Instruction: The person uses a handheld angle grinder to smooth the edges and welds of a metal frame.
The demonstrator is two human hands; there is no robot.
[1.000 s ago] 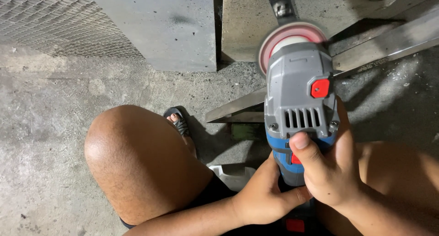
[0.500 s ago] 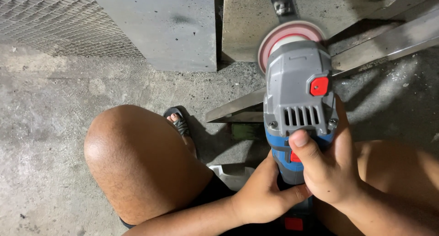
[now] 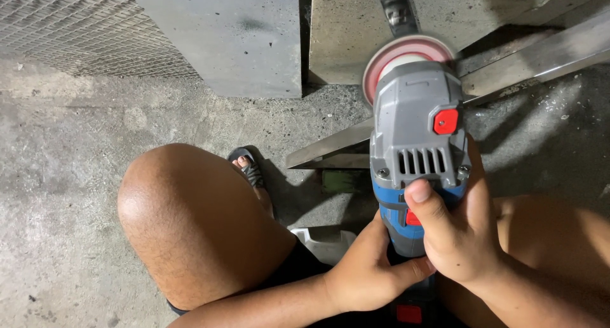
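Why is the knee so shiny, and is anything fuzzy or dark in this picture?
Head view: strong light from above puts a pale sheen on the knee; dark shadows fall beside the sandalled foot and under the metal bar; the angle grinder and both hands look sharp, only its disc seems slightly soft.

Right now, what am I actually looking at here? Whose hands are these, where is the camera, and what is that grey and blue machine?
The camera sits on a person's head and looks down. No robot: both hands are bare. The right hand and left hand grip a grey and blue angle grinder. Its round reddish disc meets a long metal bar that slants across the concrete floor. The person crouches, a bare knee and a sandalled foot showing. Behind stand grey panels and wire mesh.
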